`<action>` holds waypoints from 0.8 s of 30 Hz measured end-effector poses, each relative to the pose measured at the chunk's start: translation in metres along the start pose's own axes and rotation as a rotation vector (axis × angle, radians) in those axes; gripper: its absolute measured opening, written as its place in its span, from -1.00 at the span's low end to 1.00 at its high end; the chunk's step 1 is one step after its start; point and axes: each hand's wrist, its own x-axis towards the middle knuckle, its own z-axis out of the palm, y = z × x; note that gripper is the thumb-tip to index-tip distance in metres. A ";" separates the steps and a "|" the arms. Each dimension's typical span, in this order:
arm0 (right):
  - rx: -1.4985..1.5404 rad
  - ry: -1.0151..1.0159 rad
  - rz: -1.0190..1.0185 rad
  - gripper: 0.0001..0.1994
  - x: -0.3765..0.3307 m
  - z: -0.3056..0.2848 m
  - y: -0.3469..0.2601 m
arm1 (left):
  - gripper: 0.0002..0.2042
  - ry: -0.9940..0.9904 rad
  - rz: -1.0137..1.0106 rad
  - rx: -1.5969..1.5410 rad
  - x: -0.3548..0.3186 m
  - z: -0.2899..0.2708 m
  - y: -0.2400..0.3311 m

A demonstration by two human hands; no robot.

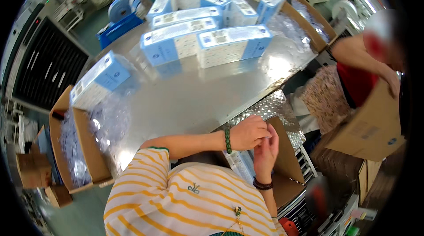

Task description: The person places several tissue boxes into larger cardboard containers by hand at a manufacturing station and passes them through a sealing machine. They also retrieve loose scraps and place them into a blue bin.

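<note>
I see left hand (pixel 248 132) curled, fingertips meeting right hand (pixel 266 150) at top edge of open cardboard carton (pixel 289 158). Right fingers half-closed; held item, if any, hidden. Blue-white pack (pixel 240 164) sits inside carton below hands. My judgement: seat pack square, keep flap clear.

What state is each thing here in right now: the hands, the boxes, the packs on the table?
Left hand: curled, fingers meeting the right hand at the flap's edge.
Right hand: raised, fingers bent against the left hand.
Carton flap: open, standing up.
Blue-and-white packs: sealed, lying flat on the metal table.
Left carton: open, clear plastic liner inside.
Far carton: open, plastic-lined.
Co-worker's carton: held tilted.
</note>
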 end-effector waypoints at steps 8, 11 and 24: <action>-1.821 -0.047 0.202 -0.54 -0.111 -0.239 0.104 | -0.07 -0.094 -0.611 1.056 0.029 -0.255 -0.208; -1.223 0.125 0.051 -0.71 -0.022 -0.124 0.020 | 0.06 -0.479 -1.055 1.138 0.009 -0.268 -0.215; -1.912 -0.896 -0.634 -0.19 0.289 0.159 0.037 | -0.17 -0.188 -1.060 1.060 -0.081 -0.260 -0.119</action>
